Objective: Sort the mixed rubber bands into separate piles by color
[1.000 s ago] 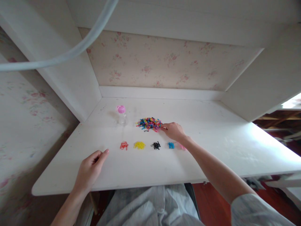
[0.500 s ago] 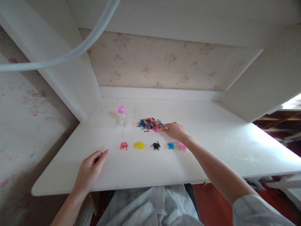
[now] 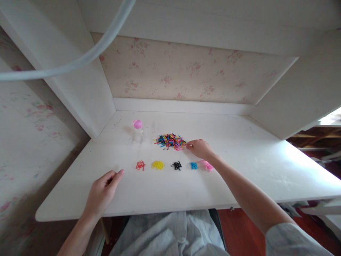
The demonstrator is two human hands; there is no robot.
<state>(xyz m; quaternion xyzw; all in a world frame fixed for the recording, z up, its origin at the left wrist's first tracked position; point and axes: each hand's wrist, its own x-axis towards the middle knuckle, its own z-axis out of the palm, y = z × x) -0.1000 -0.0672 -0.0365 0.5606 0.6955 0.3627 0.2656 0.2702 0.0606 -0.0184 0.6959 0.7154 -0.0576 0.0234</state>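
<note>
A heap of mixed coloured rubber bands (image 3: 170, 141) lies mid-table. At its right edge, my right hand (image 3: 200, 148) has its fingertips pinched; whatever is between them is too small to make out. Nearer me runs a row of small piles: red bands (image 3: 140, 165), yellow bands (image 3: 158, 165), black bands (image 3: 176, 165), blue bands (image 3: 193, 165) and pink bands (image 3: 207, 165), the last partly behind my right forearm. My left hand (image 3: 102, 192) rests near the table's front left, fingers curled and thumb against them, with nothing visible inside.
Behind the red pile stands a clear bottle (image 3: 139, 136) with a pink lid. The white table (image 3: 160, 192) has panels at its back and sides. A pale tube (image 3: 87, 58) curves across the upper left, close to the camera.
My right hand has shifted slightly right, away from the mixed heap, fingertips still pinched. My left hand has stayed where it was.
</note>
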